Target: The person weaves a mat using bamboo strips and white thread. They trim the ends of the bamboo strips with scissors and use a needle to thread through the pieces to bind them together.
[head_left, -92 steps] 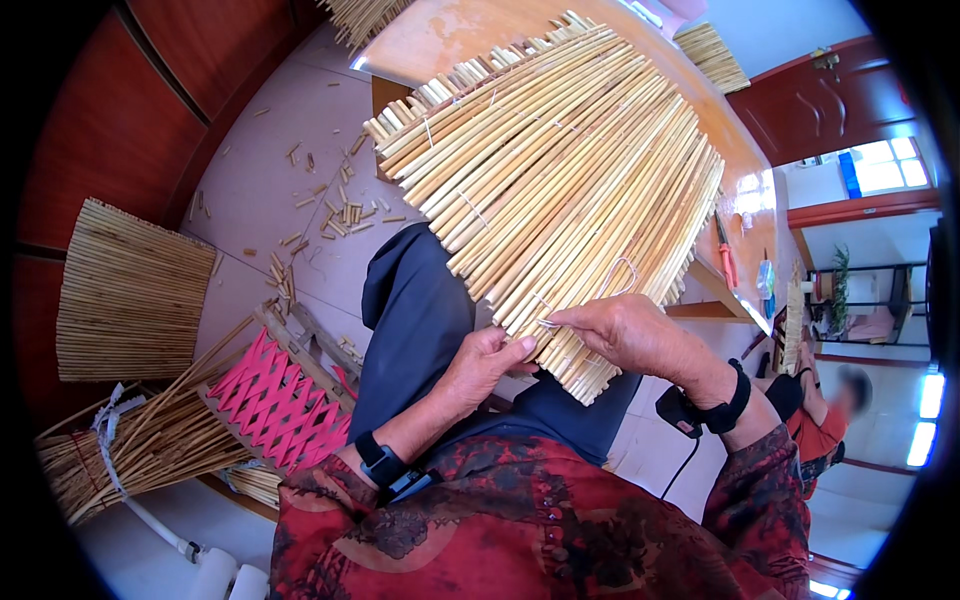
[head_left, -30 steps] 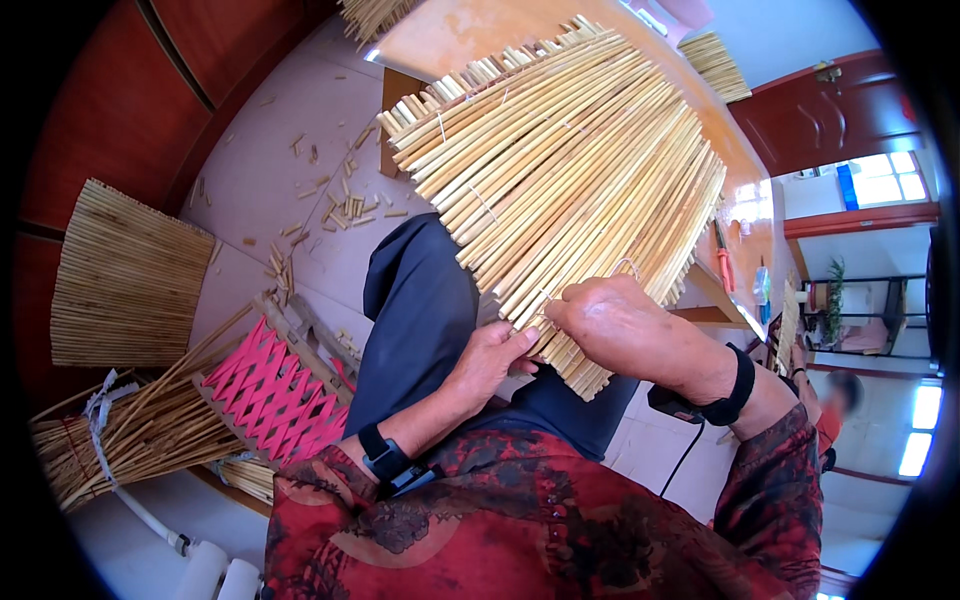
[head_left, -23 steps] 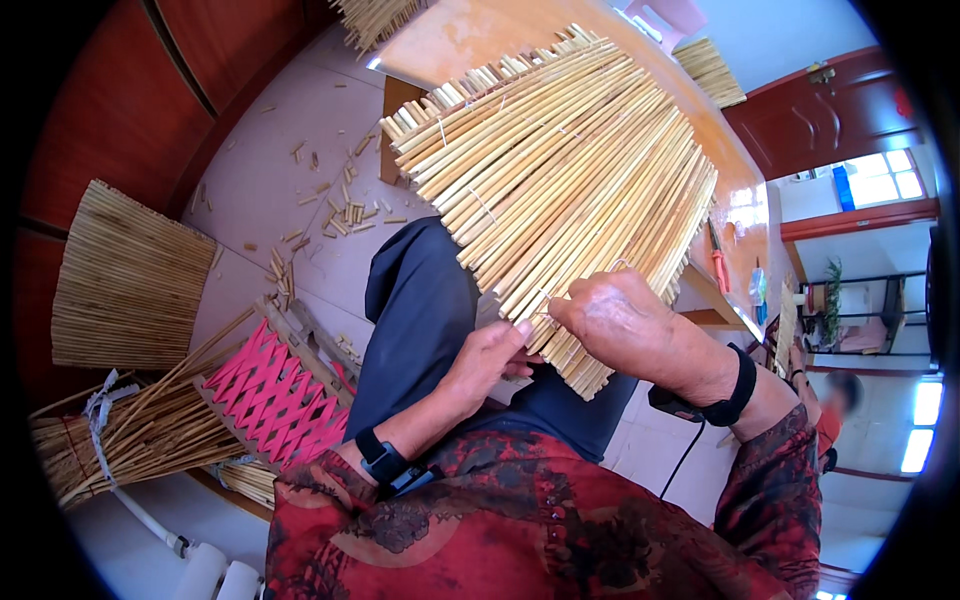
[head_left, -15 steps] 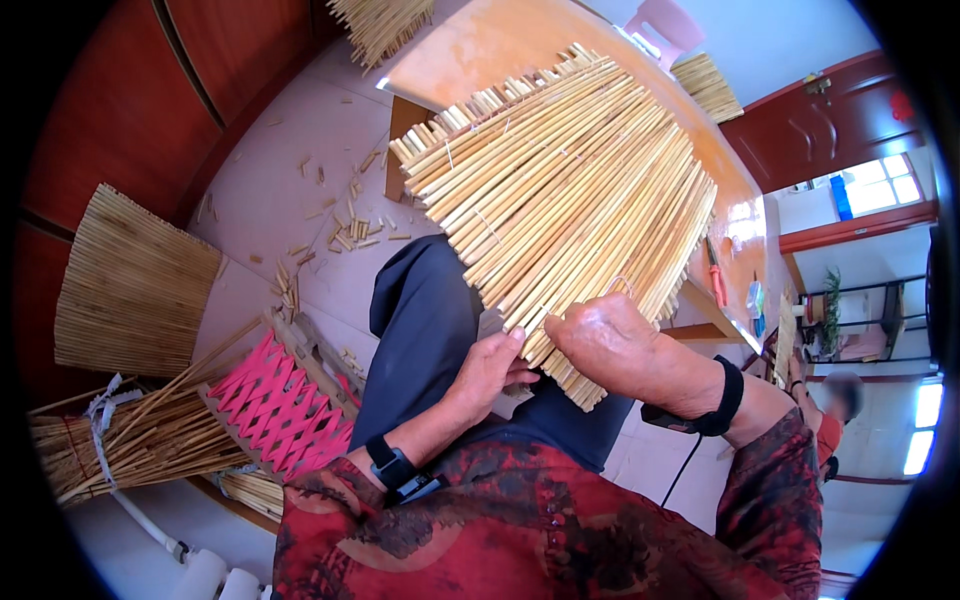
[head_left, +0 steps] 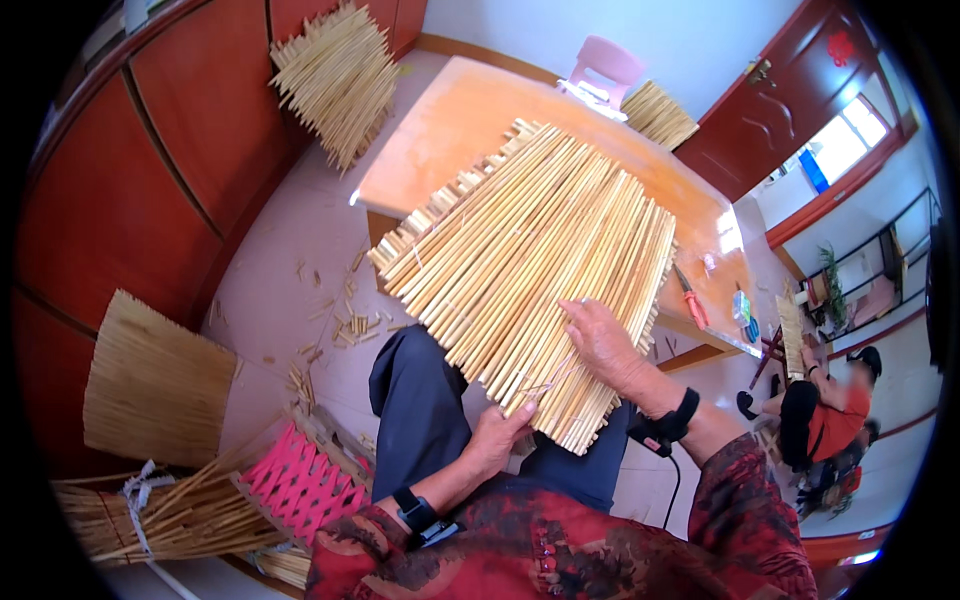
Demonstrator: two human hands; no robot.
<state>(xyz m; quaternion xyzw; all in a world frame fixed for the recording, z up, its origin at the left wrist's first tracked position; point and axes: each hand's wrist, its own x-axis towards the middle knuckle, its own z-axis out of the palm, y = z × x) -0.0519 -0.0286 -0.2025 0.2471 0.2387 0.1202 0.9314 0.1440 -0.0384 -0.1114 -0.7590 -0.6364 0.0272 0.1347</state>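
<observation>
Tan mat (head_left: 530, 290) in left hand (head_left: 492, 440)

Ok so the right hand (head_left: 605, 345) is off the near end of the stick mat (head_left: 540, 260) now, fingertips up around its middle. View's tipped up too: the pink chair (head_left: 608, 62) beyond the mat, the stick pile (head_left: 340, 75) past its far left and the co-worker (head_left: 845, 405) off to its right all show more fully.
</observation>
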